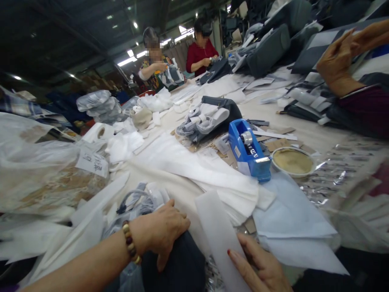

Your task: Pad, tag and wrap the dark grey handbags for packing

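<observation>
My left hand [165, 227], with a beaded bracelet at the wrist, lies over a dark navy fabric bag [179, 263]. Its thumb presses the near face and its fingers bend over the upper edge. Bundled grey straps [139, 198] and some clear plastic show just beyond that hand. At the lower right, my right hand [258, 263] pinches a long white foam-like strip [217, 227] between thumb and fingers. The strip slants up and away beside the bag; its near end is cut off by the frame.
A blue tape dispenser [247, 150] stands mid-table beside a round tub [293, 161]. White sheets [188, 162], a strapped dark bag [212, 115] and light blue sheets [291, 207] lie around. A co-worker's hands [340, 61] are at the right; two people [154, 65] work behind.
</observation>
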A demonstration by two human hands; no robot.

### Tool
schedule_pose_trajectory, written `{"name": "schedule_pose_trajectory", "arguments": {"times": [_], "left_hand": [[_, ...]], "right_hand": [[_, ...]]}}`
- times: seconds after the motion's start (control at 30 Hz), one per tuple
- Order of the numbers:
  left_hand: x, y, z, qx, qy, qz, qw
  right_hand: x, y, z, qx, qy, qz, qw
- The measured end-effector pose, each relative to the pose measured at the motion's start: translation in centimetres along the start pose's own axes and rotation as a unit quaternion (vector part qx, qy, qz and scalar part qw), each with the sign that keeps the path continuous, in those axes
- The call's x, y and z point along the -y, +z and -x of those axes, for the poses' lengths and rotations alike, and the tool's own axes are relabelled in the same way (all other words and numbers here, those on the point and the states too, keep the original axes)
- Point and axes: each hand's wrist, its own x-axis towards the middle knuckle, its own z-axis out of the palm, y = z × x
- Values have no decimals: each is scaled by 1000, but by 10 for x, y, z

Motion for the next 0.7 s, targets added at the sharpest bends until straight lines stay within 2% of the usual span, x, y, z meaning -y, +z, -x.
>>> {"name": "schedule_pose_trajectory", "arguments": {"times": [0.1, 0.2, 0.33, 0.43, 0.53, 0.6, 0.7], "left_hand": [[4, 4, 1, -27, 0, -1, 1000], [8, 9, 3, -27, 14, -1, 1000], [9, 19, 19, -46, 15, 32, 998], [5, 32, 41, -102, 26, 38, 994], [-3, 44, 60, -176, 70, -2, 982], [-9, 47, 64, -203, 90, -34, 974], [-17, 45, 56, -209, 96, -78, 970]], "right_hand": [[-3, 1, -2, 2, -12, 20, 1000], [-5, 1, -3, -11, -22, 27, 999], [-6, 5, -8, -8, -24, 45, 999], [-4, 14, -17, 59, -31, 40, 997], [-1, 24, -25, 127, -39, 46, 990], [0, 29, -27, 162, -37, 61, 984], [-3, 37, -25, 197, -14, 83, 977]]}}
